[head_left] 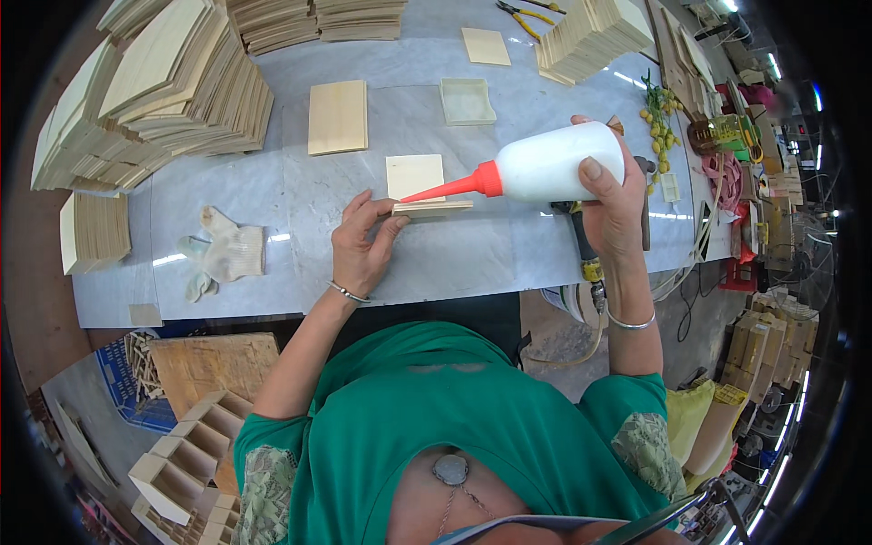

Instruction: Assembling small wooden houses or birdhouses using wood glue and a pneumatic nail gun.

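My right hand (610, 186) is closed round a white squeeze bottle (549, 163) with a red cap and a long red nozzle. The bottle is tipped on its side, and the nozzle's tip points left, at the near left end of a thin wooden board (436, 208). My left hand (363, 236) pinches that board's left end between thumb and fingers, holding it edge up. Just behind the board lies a pale square wooden piece (415, 174); whether the two touch I cannot tell. Whether anything flows from the nozzle is too small to see.
Tall stacks of thin wooden boards (195, 86) stand at the far left, another stack (595, 41) at the far right. A shallow translucent tray (468, 101), a flat board (338, 118), white gloves (232, 250) and yellow-handled pliers (522, 20) lie around. An air tool (586, 245) sits beside my right forearm.
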The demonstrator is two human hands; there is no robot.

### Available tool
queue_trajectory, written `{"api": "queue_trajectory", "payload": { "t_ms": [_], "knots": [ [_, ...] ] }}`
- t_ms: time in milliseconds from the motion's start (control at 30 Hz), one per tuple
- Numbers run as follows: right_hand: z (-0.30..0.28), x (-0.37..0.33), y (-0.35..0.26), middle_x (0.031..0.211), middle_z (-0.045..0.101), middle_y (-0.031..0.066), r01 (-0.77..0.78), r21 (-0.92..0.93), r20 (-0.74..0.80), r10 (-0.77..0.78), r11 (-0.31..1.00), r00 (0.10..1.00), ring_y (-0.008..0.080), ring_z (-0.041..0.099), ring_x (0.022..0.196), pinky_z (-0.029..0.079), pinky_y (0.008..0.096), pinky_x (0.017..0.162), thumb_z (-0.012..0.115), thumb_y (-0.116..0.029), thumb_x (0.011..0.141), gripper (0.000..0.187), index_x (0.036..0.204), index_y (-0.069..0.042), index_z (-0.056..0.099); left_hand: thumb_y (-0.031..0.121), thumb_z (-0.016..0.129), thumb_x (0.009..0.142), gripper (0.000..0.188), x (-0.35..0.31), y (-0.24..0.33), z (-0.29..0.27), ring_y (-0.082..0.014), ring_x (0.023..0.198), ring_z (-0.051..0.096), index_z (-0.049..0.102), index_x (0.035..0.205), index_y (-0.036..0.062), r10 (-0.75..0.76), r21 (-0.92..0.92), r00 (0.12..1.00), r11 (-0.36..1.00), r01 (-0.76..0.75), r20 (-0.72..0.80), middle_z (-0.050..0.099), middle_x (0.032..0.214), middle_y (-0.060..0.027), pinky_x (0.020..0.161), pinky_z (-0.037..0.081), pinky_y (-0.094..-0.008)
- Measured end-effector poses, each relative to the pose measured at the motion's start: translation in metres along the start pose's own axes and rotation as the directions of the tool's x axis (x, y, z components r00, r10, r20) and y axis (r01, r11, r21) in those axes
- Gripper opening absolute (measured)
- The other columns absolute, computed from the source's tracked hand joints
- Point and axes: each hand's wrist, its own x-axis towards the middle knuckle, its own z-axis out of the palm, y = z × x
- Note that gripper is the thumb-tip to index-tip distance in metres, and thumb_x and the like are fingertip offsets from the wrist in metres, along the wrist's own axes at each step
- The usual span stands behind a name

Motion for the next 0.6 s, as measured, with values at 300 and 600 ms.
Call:
{"api": "queue_trajectory", "payload": {
  "t_ms": [300,600],
  "knots": [
    [0.016,0.001,-0.011,0.106,0.055,0.0091,-0.009,-0.216,0.023,0.014,0.976,1.0,0.0179,0.057,0.099,0.047,0.0299,0.087,0.078,-0.034,0.071,0.07,0.124,0.004,0.051,0.009,0.071,0.082,0.011,0.001,-0.003,0.0,-0.0192,0.073,0.067,0.066,0.091,0.0043,0.022,0.01,1.0,1.0,-0.022,-0.012,0.069,0.08,-0.0057,0.103,0.038,-0.0444],
    [0.014,0.003,-0.017,0.105,0.059,0.0064,0.104,-0.177,0.112,-0.085,0.979,0.99,0.0138,0.06,0.094,0.05,0.0266,0.081,0.083,-0.021,0.072,0.061,0.121,-0.002,0.053,0.008,0.071,0.082,0.013,0.0,-0.005,-0.001,-0.0191,0.072,0.067,0.065,0.093,0.0042,0.025,0.023,1.0,0.999,-0.025,0.0,0.069,0.078,-0.0067,0.103,0.038,-0.0442]
  ]
}}
